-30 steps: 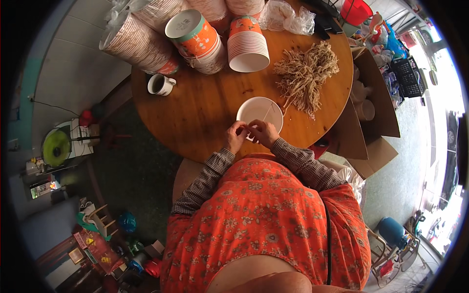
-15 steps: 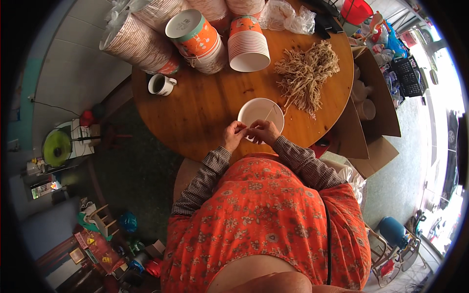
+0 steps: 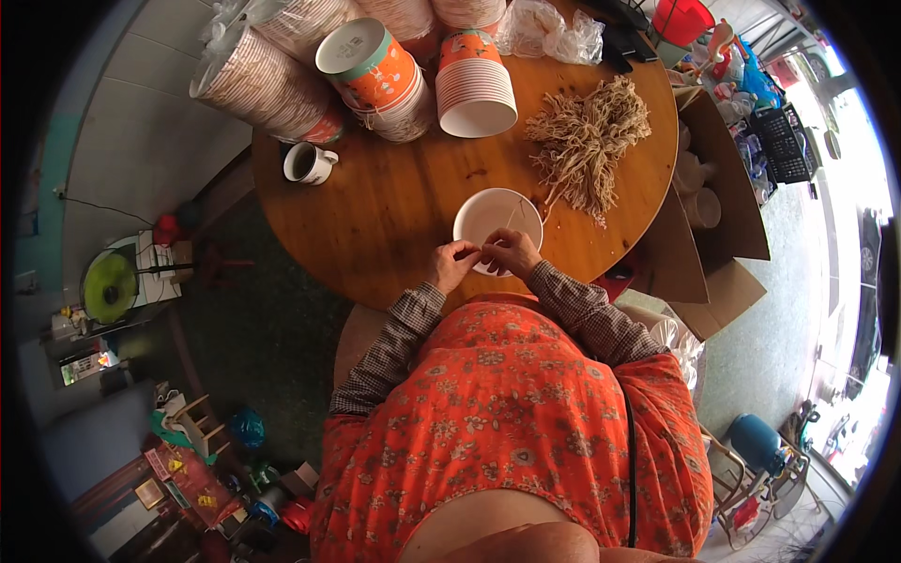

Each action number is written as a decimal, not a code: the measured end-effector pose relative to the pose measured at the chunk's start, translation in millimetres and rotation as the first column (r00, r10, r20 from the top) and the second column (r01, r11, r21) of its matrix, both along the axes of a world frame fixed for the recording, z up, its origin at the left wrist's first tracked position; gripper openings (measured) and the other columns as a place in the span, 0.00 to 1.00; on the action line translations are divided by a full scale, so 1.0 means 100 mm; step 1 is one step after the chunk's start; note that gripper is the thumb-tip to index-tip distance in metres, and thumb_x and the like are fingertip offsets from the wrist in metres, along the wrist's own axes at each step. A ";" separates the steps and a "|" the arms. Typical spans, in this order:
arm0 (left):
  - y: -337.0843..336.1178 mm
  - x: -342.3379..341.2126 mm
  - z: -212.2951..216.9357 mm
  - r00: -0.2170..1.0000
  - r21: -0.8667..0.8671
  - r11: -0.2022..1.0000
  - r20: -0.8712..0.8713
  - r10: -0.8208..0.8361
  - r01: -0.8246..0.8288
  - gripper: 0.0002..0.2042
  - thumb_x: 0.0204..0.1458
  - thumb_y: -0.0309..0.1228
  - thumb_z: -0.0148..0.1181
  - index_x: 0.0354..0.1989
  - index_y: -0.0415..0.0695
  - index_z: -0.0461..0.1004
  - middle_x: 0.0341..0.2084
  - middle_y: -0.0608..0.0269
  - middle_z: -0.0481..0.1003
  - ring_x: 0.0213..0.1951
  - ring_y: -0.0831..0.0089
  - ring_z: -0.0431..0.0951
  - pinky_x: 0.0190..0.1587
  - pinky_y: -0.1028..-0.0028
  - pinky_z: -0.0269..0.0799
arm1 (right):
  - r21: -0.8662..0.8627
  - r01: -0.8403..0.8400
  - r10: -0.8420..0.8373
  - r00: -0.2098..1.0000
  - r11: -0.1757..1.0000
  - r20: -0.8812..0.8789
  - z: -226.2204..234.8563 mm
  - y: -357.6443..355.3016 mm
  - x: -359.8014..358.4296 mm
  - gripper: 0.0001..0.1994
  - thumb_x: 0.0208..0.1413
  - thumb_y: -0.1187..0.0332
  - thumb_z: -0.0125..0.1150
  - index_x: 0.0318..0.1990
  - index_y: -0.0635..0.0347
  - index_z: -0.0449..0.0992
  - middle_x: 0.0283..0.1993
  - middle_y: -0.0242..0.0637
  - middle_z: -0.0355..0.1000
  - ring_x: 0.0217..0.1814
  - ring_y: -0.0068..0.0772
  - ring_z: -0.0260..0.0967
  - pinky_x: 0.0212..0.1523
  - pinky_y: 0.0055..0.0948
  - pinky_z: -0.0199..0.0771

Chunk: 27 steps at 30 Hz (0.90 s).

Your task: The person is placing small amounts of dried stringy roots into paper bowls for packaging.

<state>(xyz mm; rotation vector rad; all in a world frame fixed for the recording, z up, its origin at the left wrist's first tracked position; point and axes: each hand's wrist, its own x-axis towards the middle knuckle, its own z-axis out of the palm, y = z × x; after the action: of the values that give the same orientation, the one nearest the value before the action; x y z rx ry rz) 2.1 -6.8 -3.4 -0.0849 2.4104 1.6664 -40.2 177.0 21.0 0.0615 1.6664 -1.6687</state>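
Note:
A white paper bowl (image 3: 496, 220) sits open side up near the front edge of the round wooden table (image 3: 394, 206). My left hand (image 3: 454, 266) and my right hand (image 3: 511, 253) meet at the bowl's near rim, fingers pinched together on a thin tan string (image 3: 511, 214) that runs up across the bowl. A loose heap of the same tan strings (image 3: 589, 143) lies just right of the bowl.
Stacks of paper bowls (image 3: 474, 84), some orange (image 3: 371, 66), fill the table's far side. A white mug (image 3: 308, 164) stands at the left. An open cardboard box (image 3: 718, 188) sits right of the table, a clear plastic bag (image 3: 549, 28) at the back.
Both hands stay at the bowl's near rim, shifting only slightly as the fingers work the string. The bowl has barely moved.

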 end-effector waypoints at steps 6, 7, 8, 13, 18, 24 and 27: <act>-0.01 0.00 0.04 1.000 -0.048 0.999 0.006 0.024 -0.024 0.10 0.46 0.33 0.65 0.33 0.39 0.78 0.25 0.63 0.78 0.29 0.80 0.76 0.33 0.78 0.71 | 0.032 -0.051 0.053 0.997 0.998 -0.055 0.02 0.00 -0.01 0.09 0.56 0.68 0.54 0.37 0.65 0.68 0.26 0.38 0.73 0.23 0.25 0.72 0.21 0.23 0.73; -0.01 0.01 0.02 0.999 -0.029 0.999 -0.007 0.041 -0.041 0.10 0.46 0.33 0.65 0.32 0.39 0.78 0.25 0.64 0.78 0.28 0.81 0.75 0.32 0.78 0.71 | 0.032 -0.052 0.054 0.997 0.998 -0.056 0.01 -0.02 0.01 0.09 0.56 0.68 0.54 0.37 0.65 0.68 0.26 0.38 0.73 0.23 0.25 0.72 0.21 0.23 0.73; -0.02 0.02 0.01 0.998 -0.009 0.998 -0.019 0.059 -0.059 0.10 0.46 0.33 0.65 0.31 0.39 0.78 0.24 0.64 0.78 0.28 0.81 0.75 0.32 0.77 0.70 | 0.088 0.001 0.012 0.990 0.996 -0.141 -0.02 -0.04 0.03 0.08 0.57 0.68 0.53 0.36 0.65 0.67 0.25 0.38 0.72 0.23 0.26 0.72 0.22 0.24 0.73; 0.04 0.03 0.04 0.998 -0.037 0.998 -0.031 0.057 -0.058 0.09 0.46 0.33 0.65 0.29 0.39 0.78 0.22 0.65 0.77 0.26 0.81 0.73 0.31 0.78 0.69 | 0.200 0.176 -0.093 0.925 0.964 -0.368 -0.11 -0.16 0.10 0.08 0.57 0.68 0.51 0.34 0.65 0.65 0.22 0.39 0.70 0.22 0.29 0.70 0.23 0.28 0.72; 0.08 0.04 0.09 0.997 -0.021 0.997 0.021 0.081 -0.081 0.10 0.45 0.33 0.64 0.29 0.39 0.77 0.23 0.61 0.75 0.28 0.74 0.76 0.32 0.75 0.70 | 0.221 0.197 -0.051 0.845 0.955 -0.532 -0.17 -0.13 0.09 0.07 0.56 0.68 0.51 0.34 0.62 0.66 0.22 0.39 0.69 0.22 0.31 0.70 0.24 0.30 0.71; 0.17 0.04 0.24 0.994 0.109 0.991 -0.069 0.088 -0.080 0.07 0.47 0.30 0.63 0.29 0.38 0.77 0.24 0.59 0.77 0.26 0.74 0.77 0.30 0.78 0.69 | 0.227 0.013 0.123 0.809 0.974 -0.574 0.03 -0.06 0.02 0.09 0.54 0.67 0.54 0.38 0.60 0.65 0.22 0.39 0.69 0.22 0.33 0.70 0.25 0.32 0.69; 0.18 0.03 0.33 0.951 -0.044 0.999 -0.308 -0.008 -0.006 0.04 0.45 0.27 0.63 0.26 0.40 0.77 0.23 0.60 0.76 0.27 0.66 0.77 0.33 0.71 0.71 | 0.175 -0.140 0.215 0.801 0.975 -0.558 0.15 0.05 -0.01 0.11 0.52 0.66 0.56 0.40 0.59 0.64 0.22 0.40 0.69 0.23 0.34 0.68 0.25 0.33 0.67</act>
<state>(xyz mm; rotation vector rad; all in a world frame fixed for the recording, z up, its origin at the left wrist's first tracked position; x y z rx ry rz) 5.2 10.7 29.5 0.1840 2.6689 1.7378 -41.3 182.4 36.5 -0.5829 2.1424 -1.5173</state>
